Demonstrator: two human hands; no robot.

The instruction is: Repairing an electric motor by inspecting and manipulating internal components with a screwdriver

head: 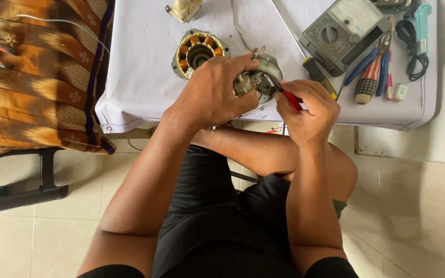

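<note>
Grey metal shines between the two hands: a round motor cover (264,77) sits at the near edge of the white table (145,62). The left hand (215,90) wraps over the cover and holds it still. The right hand (307,105) is closed on red pliers (290,99), whose tip touches the cover's right side. The pliers lie slanted, nose toward the cover, handles toward the person. The motor looks already opened up, because its copper coil part (198,51) lies apart, just behind the cover. The cover seems not finished yet. Right of the cover lie a screwdriver (318,76), a grey meter (343,31) and more hand tools (374,72).
</note>
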